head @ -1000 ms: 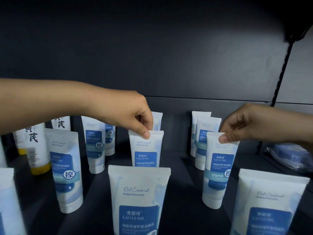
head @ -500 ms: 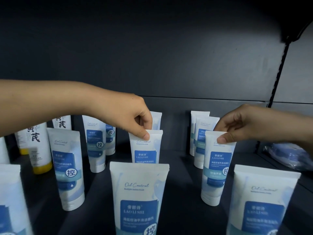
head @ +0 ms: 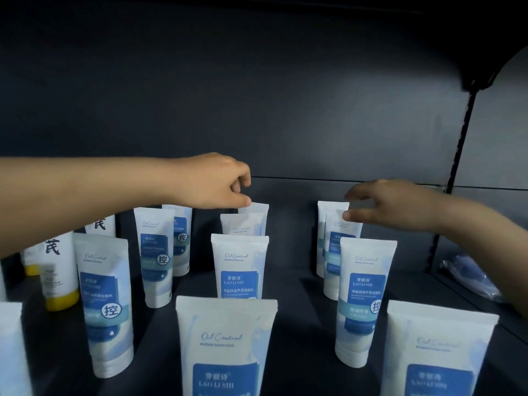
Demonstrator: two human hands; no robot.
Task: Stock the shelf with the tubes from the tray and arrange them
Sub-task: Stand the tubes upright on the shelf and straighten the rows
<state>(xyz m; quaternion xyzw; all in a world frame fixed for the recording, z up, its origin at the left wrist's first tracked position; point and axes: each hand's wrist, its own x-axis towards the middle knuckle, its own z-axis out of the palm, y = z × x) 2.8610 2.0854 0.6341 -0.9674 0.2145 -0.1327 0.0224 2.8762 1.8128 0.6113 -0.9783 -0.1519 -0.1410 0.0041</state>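
My left hand [head: 217, 182] is curled, thumb tip touching the top corner of the rear centre tube [head: 255, 209]; I cannot tell whether it grips. My right hand [head: 391, 207] is spread, holding nothing, above the rear right tubes [head: 328, 208]. Tubes stand upright on the shelf [head: 297, 287].

**Person's body in view: two arms, both bare to the frame edges.**

The left forearm [head: 85, 192] is uncovered along its whole visible length, from the left edge of the picture to the wrist. The left hand [head: 217, 181] is likewise bare, with rounded knuckles, and is sharply rendered. The right forearm [head: 471, 224] is uncovered from the wrist to the right edge, broadening and falling into shadow there. The right hand [head: 391, 204] is bare; its fingers [head: 360, 192] are smeared by blur, so nails and finer surface detail cannot be made out.
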